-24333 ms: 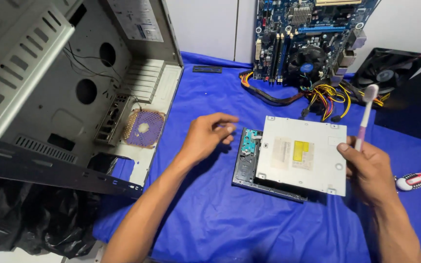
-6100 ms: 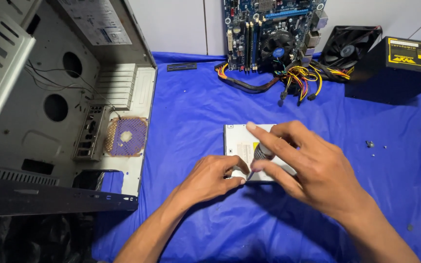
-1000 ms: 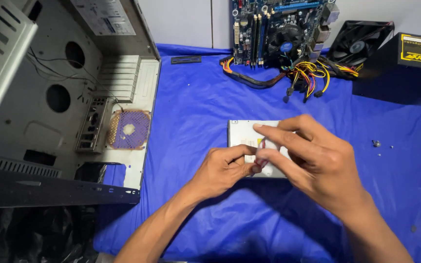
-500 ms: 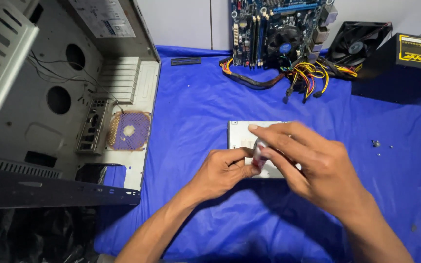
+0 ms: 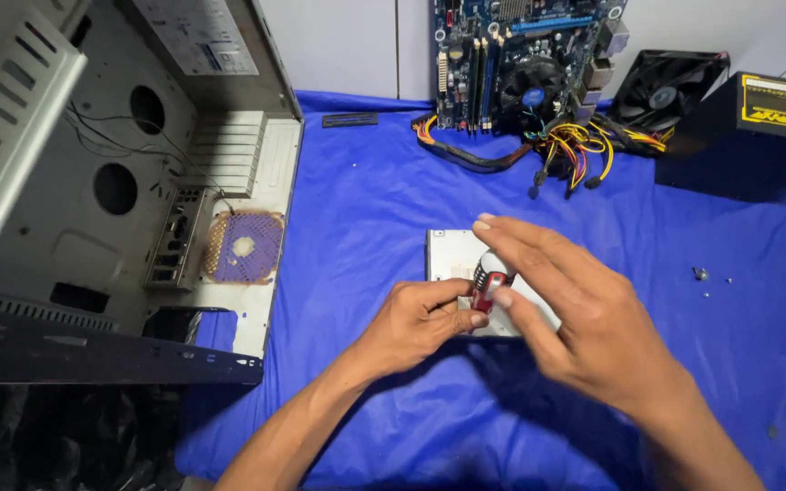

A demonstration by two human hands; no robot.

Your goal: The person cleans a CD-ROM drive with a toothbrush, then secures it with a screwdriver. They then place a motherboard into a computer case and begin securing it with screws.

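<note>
While your left hand (image 5: pixel 420 320) still steadies the flat grey metal drive (image 5: pixel 452 255), your right hand's (image 5: pixel 575 318) fingers have opened, exposing the gripped red-and-silver screwdriver handle (image 5: pixel 488 280) at its ten o'clock.

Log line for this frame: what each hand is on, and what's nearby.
left hand: steadies drive | right hand: on red-and-silver screwdriver, upright on grey drive | blue cloth | open case left | motherboard behind

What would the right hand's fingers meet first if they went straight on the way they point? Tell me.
The right hand points up-left across the silver drive. Beyond its fingers only bare blue cloth shows; further on, probably the open computer case, though depth is unclear.
</note>
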